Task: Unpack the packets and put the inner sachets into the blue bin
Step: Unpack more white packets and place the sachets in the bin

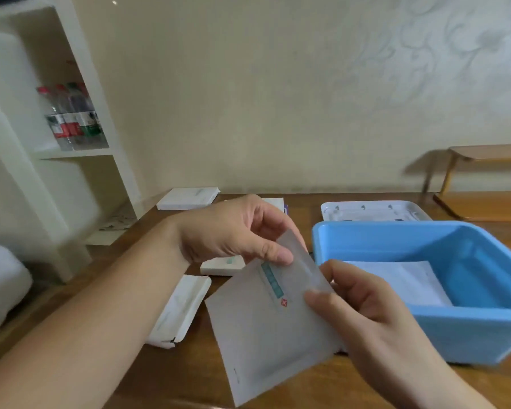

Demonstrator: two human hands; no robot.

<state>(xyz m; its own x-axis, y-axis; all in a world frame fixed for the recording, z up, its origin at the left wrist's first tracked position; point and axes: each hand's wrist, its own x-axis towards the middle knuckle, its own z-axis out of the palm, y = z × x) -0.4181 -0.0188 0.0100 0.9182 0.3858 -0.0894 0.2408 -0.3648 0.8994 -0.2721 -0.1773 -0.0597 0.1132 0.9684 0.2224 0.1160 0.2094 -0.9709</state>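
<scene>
Both hands, left [233, 231] and right [363, 299], pinch one packet [266, 329]; sachets [407, 278] already lie in the bin [484, 323], more packets [186, 197] wait.

Wooden table [189, 376] carries: blue bin [484, 329], white tray [372, 212] behind it, opened white packet [179, 311], small white box [222, 265], flat white box [188, 198] far left

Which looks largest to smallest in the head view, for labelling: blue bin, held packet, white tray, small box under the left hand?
1. Blue bin
2. Packet, though nearness to the camera inflates it
3. White tray, partly hidden behind the bin
4. Small box, mostly hidden
</scene>
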